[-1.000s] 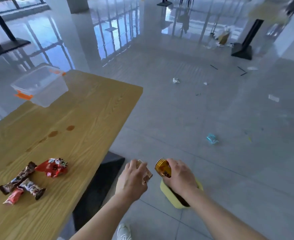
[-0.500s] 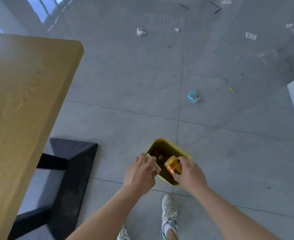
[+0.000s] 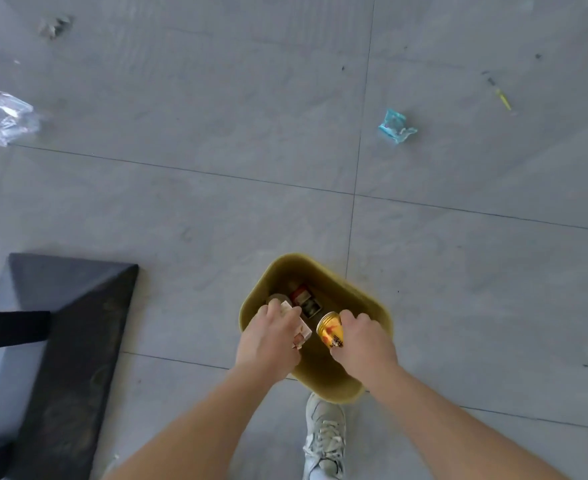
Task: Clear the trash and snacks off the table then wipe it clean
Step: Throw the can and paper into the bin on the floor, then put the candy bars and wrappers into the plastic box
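While both hands hang over the mouth of the yellow bin (image 3: 327,386) with their loads not yet released, the danger lies in the letting go. The left hand (image 3: 268,337) has its fingers (image 3: 287,311) curled round a small pale carton (image 3: 303,332). The right hand (image 3: 363,341) has its fingers (image 3: 355,318) wrapped round a gold can (image 3: 330,330), which is tilted with one end facing up. Carton and can sit just beside each other above the opening. The bin looks small and light and already holds a few pieces of trash, so a can dropped off-centre could clip the rim, bounce off the contents, or tip the bin toward the shoe (image 3: 323,438) right next to it. Whether the can is empty cannot be told; any liquid left in it might splash out. The carton, nearer the left wall, could catch the edge and fall onto the floor (image 3: 181,202), joining the blue wrapper (image 3: 397,127) and clear plastic (image 3: 10,117) lying there. The surface is out of view, so what remains on it cannot be judged.
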{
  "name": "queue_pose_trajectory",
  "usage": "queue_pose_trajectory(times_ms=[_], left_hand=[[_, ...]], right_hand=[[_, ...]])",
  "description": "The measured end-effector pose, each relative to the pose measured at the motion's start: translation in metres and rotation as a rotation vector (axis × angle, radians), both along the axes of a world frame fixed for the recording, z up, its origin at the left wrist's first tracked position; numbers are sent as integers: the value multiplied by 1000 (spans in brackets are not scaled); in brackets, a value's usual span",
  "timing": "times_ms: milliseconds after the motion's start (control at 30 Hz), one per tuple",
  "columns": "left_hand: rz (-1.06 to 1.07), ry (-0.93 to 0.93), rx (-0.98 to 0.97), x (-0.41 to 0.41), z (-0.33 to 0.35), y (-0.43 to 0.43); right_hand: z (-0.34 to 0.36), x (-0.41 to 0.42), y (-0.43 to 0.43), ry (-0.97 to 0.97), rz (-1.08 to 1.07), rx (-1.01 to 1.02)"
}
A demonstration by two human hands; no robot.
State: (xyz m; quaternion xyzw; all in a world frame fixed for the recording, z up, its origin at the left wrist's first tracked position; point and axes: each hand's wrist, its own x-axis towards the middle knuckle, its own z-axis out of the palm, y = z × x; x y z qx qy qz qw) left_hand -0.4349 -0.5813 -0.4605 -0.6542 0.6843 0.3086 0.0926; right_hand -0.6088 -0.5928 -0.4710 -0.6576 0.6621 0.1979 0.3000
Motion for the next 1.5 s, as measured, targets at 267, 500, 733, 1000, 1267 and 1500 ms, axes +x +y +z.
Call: queue_pose_trajectory(times_ms=[267, 500, 733, 1000, 1267, 1500], left_hand=[[-99, -129, 45, -20, -47, -9], [-124, -218, 72, -17, -52, -5], [-135, -170, -56, -4, -31, 5], [-99, -121, -139, 13, 16, 9], [-45, -130, -147, 33, 83, 5], [43, -152, -208, 57, 178, 10]], right_hand=[[-52, -1, -9, -14, 67, 17], [-57, 1, -2, -46, 75, -14], [-37, 2, 0, -79, 85, -77], [10, 6, -8, -100, 79, -138], [80, 19, -12, -92, 108, -164], [174, 34, -11, -111, 142, -215]])
